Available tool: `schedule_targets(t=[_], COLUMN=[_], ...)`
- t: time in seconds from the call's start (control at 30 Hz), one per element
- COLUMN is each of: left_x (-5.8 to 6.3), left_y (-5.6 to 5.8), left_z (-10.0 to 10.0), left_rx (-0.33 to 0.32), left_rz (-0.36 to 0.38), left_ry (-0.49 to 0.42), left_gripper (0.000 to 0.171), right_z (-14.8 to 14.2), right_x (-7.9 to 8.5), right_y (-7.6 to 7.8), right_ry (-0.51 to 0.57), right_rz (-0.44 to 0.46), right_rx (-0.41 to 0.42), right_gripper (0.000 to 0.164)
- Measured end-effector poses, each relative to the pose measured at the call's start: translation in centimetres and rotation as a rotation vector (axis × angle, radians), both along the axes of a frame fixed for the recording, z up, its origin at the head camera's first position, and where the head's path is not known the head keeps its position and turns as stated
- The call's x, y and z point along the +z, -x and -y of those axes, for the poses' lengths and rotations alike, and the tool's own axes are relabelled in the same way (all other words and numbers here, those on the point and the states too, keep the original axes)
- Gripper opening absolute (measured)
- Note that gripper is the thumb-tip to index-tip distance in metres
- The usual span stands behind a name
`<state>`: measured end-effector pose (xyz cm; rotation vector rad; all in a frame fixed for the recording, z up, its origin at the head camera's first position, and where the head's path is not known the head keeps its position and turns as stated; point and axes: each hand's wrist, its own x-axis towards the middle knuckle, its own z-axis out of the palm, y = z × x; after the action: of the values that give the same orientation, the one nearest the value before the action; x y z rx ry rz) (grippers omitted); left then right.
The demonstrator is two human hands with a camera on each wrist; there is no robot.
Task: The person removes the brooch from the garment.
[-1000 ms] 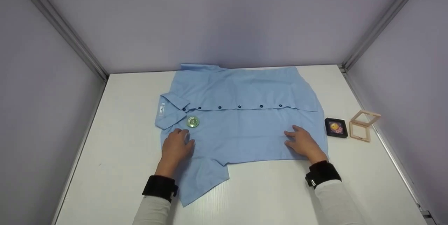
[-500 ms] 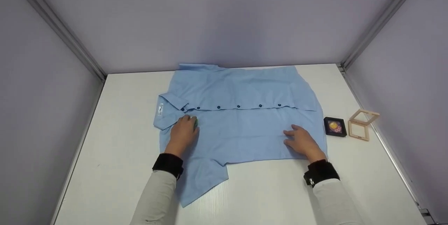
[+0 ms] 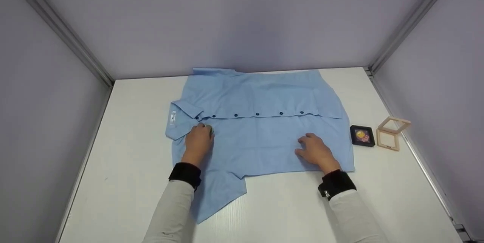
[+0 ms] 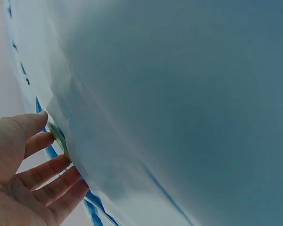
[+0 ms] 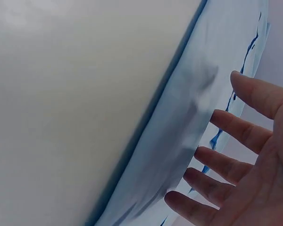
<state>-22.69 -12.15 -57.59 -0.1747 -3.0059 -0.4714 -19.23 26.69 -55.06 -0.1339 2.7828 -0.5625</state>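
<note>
A light blue short-sleeved shirt (image 3: 261, 137) lies spread on the white table, its collar to the left and a row of dark buttons along the middle. Just below the collar, my left hand (image 3: 198, 143) holds a round green badge (image 4: 60, 141) between thumb and fingers, close against the cloth. In the head view most of the badge is hidden by that hand. My right hand (image 3: 315, 152) is over the lower right front of the shirt, its fingers spread and holding nothing; whether the fingertips touch the fabric I cannot tell.
A small black frame with a yellow round picture (image 3: 362, 136) lies right of the shirt hem. Beside it stands an opened light wooden frame (image 3: 388, 140). Grey panels (image 3: 242, 20) enclose the white table (image 3: 128, 152) at the back and both sides.
My left hand has moved up and right from beside the badge onto it, covering most of it. My right hand has shifted slightly left over the shirt.
</note>
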Motion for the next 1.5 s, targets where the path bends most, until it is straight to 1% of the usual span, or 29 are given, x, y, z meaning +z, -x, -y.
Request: schedule_targets(t=[0.23,0.37,0.5,0.67,0.73,0.8,0.97,1.13,1.23,1.4,1.5], left_x=[-0.3,-0.2,0.2,0.4,0.4,0.4,0.6,0.8,0.7,0.2,0.0], left_y=[0.5,0.4,0.2,-0.1,-0.1,-0.1,0.2,0.4,0.5,0.6,0.6], left_z=[-1.1,-1.3,-1.4,-1.3,-1.2,-1.2,-0.9,-0.4,0.0,0.6,0.9], left_rx=[0.007,0.009,0.002,-0.04,-0.043,-0.03,0.046,0.125,0.165,0.243,0.251], left_rz=[-0.177,-0.235,-0.251,-0.235,-0.22,-0.201,-0.137,-0.092,-0.072,-0.037,-0.046], left_ry=[0.066,0.069,0.06,0.077,0.077,0.061,-0.022,-0.14,-0.231,-0.427,-0.507], left_gripper=[0.01,0.01,0.006,0.016,0.014,0.008,0.007,0.011,0.016,0.02,0.021], right_z=[2.7,3.9,4.3,4.2,4.1,4.0,3.7,3.6,3.6,3.5,3.5], right_x=[0.3,0.2,0.1,-0.3,-0.4,-0.5,-0.6,-0.6,-0.8,-0.8,-0.7], right_y=[-0.1,-0.2,-0.4,-0.5,-0.5,-0.6,-0.6,-0.6,-0.6,-0.6,-0.6], right_ry=[-0.012,-0.011,-0.013,-0.023,-0.016,-0.009,0.014,0.027,0.023,0.029,0.033], right_rz=[-0.004,-0.02,-0.043,-0.056,-0.053,-0.05,-0.033,-0.023,-0.025,-0.04,-0.049], right_rx=[0.061,0.106,0.121,0.109,0.111,0.115,0.11,0.105,0.11,0.116,0.116], right_gripper=[0.046,0.046,0.044,0.047,0.049,0.051,0.053,0.053,0.053,0.052,0.052])
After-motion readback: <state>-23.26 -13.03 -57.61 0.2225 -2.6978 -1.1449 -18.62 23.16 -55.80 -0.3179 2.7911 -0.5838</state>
